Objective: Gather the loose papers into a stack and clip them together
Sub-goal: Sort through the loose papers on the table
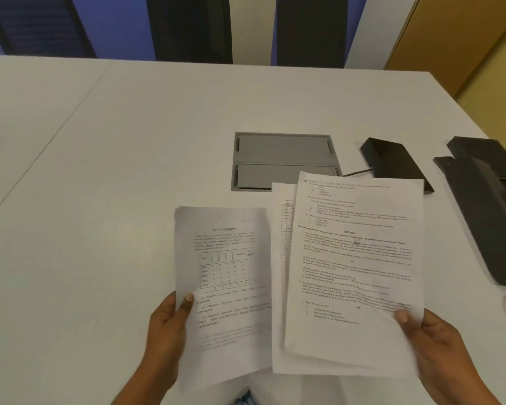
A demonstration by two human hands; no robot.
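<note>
My left hand grips the left edge of a printed sheet with a table on it, lifted above the white table. My right hand pinches the lower right corner of a fanned bunch of text pages, with another sheet peeking out behind on the left. The two sets overlap slightly in the middle. A small blue object, perhaps a clip, shows at the bottom edge below the papers; I cannot tell what it is.
A grey cable hatch is set into the table behind the papers. A black box with a cord and a larger black device lie at the right. Dark chair backs stand beyond the far edge.
</note>
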